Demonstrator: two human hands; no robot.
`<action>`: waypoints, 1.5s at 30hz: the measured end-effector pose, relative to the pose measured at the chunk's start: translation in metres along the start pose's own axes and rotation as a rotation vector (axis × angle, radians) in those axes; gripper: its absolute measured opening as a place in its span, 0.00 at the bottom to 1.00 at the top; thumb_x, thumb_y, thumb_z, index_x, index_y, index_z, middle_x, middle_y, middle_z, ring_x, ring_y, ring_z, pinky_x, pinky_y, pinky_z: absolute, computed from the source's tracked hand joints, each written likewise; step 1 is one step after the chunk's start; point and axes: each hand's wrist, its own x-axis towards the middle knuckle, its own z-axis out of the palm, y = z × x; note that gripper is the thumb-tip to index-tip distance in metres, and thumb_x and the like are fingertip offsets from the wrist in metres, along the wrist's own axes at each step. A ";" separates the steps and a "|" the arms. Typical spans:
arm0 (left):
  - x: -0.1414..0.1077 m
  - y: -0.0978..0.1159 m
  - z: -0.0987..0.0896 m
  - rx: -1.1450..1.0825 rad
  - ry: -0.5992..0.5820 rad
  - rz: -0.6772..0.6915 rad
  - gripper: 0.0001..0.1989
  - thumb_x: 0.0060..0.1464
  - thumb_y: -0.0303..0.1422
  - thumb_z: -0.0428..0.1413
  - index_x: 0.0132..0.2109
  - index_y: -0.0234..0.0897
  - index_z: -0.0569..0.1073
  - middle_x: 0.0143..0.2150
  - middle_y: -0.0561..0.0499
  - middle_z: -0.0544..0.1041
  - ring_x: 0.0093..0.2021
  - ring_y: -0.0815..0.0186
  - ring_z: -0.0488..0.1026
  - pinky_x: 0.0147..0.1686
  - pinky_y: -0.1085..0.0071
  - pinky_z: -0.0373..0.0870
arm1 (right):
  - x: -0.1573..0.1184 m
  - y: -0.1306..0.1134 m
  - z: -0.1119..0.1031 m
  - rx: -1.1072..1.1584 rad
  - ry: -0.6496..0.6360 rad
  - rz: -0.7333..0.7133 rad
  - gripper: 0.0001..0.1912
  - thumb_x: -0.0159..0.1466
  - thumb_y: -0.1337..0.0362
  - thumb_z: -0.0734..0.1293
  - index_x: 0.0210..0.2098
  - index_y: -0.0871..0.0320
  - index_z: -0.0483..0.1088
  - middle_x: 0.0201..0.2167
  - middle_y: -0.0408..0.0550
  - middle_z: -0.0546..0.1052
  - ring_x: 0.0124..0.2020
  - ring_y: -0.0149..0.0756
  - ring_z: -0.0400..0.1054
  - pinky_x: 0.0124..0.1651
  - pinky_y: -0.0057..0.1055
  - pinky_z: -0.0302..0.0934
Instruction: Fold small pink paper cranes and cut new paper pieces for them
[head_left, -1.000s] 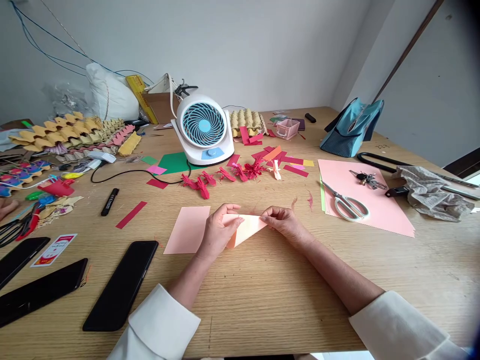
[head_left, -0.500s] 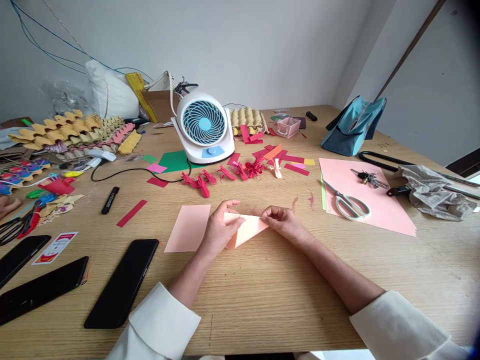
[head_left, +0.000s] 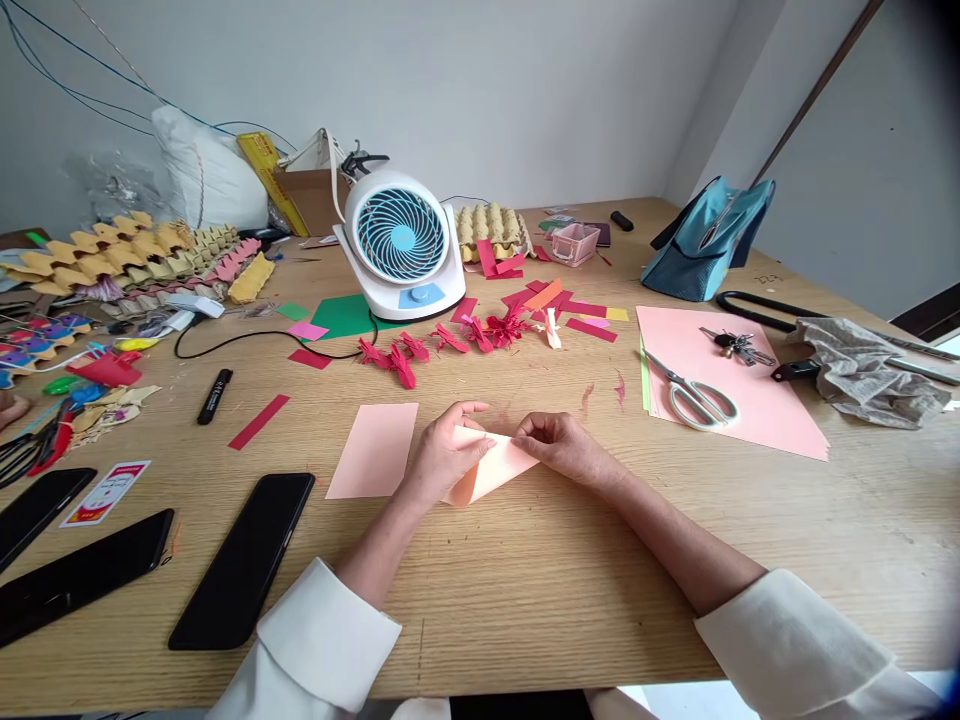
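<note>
Between my two hands is a light pink sheet of paper (head_left: 501, 470), bent over on itself with a rounded fold at its lower left. My left hand (head_left: 444, 455) pinches its upper left part, thumb on top. The fingertips of my right hand (head_left: 559, 445) are closed on its upper right edge. Flat on the table, just left of my left hand, lies a second pink sheet (head_left: 367, 450). Beyond my hands are red paper flowers (head_left: 405, 362) in a row and one pale pink paper flower (head_left: 551, 328).
A white and blue fan (head_left: 405, 245) stands behind the paper flowers. Scissors (head_left: 697, 395) and keys (head_left: 739, 347) rest on pink sheets (head_left: 757, 420) at the right. Phones (head_left: 244, 560), a black marker (head_left: 215, 397) and egg cartons (head_left: 112, 262) are on the left. Part of another person's hand (head_left: 11, 408) shows at the left edge.
The paper between my hands is curled over a little more, and my right fingers have shifted slightly left along its edge. The whole view has moved slightly.
</note>
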 end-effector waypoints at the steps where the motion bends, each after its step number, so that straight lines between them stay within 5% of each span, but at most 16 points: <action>1: 0.000 -0.001 0.000 0.002 -0.002 -0.002 0.22 0.51 0.32 0.60 0.54 0.40 0.71 0.36 0.54 0.78 0.40 0.64 0.75 0.45 0.67 0.67 | -0.001 -0.002 0.000 -0.020 0.004 -0.003 0.12 0.60 0.57 0.65 0.28 0.61 0.70 0.22 0.39 0.64 0.24 0.27 0.54 0.27 0.26 0.48; 16: -0.004 -0.008 0.012 0.262 0.016 0.042 0.19 0.52 0.27 0.59 0.52 0.43 0.72 0.35 0.56 0.79 0.38 0.65 0.76 0.42 0.70 0.69 | -0.005 0.001 0.010 -0.484 0.082 -0.149 0.06 0.58 0.72 0.65 0.25 0.59 0.67 0.25 0.42 0.69 0.27 0.29 0.61 0.31 0.26 0.52; 23: -0.002 -0.019 0.019 0.327 0.012 0.045 0.18 0.53 0.28 0.60 0.51 0.44 0.71 0.51 0.51 0.79 0.49 0.60 0.76 0.47 0.65 0.71 | -0.005 0.003 0.015 -0.640 0.098 -0.186 0.06 0.60 0.72 0.64 0.26 0.59 0.67 0.27 0.45 0.70 0.29 0.30 0.63 0.34 0.27 0.53; 30: 0.002 -0.024 0.023 0.286 0.022 0.097 0.18 0.53 0.27 0.61 0.51 0.41 0.71 0.53 0.48 0.77 0.54 0.57 0.74 0.53 0.60 0.70 | -0.006 0.004 0.016 -0.668 0.119 -0.197 0.04 0.60 0.72 0.65 0.33 0.59 0.71 0.30 0.46 0.70 0.30 0.32 0.63 0.35 0.28 0.55; 37: 0.005 -0.034 0.025 0.317 0.068 0.159 0.18 0.52 0.27 0.62 0.50 0.39 0.71 0.50 0.46 0.74 0.52 0.58 0.73 0.51 0.60 0.70 | -0.006 0.005 0.009 -0.708 -0.022 -0.427 0.13 0.65 0.74 0.62 0.39 0.58 0.77 0.34 0.50 0.71 0.37 0.36 0.65 0.41 0.30 0.58; 45: -0.005 -0.021 0.011 0.389 0.110 0.301 0.09 0.58 0.26 0.56 0.45 0.38 0.75 0.47 0.47 0.76 0.51 0.59 0.72 0.53 0.61 0.69 | -0.011 -0.010 0.001 -0.862 -0.133 -0.446 0.11 0.68 0.71 0.62 0.38 0.59 0.77 0.38 0.52 0.73 0.36 0.36 0.64 0.41 0.32 0.57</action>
